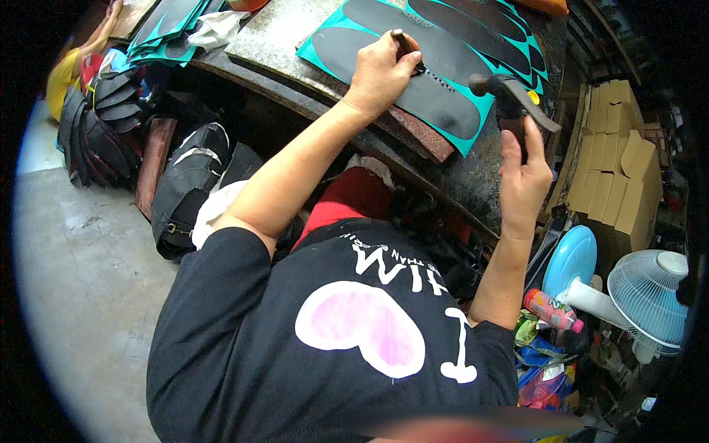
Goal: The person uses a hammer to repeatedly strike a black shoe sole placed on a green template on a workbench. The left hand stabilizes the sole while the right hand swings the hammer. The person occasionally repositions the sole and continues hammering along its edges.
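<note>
My left hand (382,70) grips a dark punch tool (404,46) held upright, its tip on a black sole-shaped piece (436,100) lying on a teal sheet (336,28). A row of small holes runs along the black piece beside the punch. My right hand (523,177) holds the handle of a hammer (509,92), raised to the right of the punch, with its head above the sheet's right edge. The sheet rests on a worn, dark stone slab (277,37). My black shirt with a pink heart fills the lower middle.
Stacked black leather pieces (103,125) and a dark bag (188,184) lie on the concrete floor (81,280) at left. More teal and black cutouts (166,22) sit upper left. Cardboard boxes (613,170), a white fan (650,295), a blue disc (570,258) and a bottle (550,310) crowd the right.
</note>
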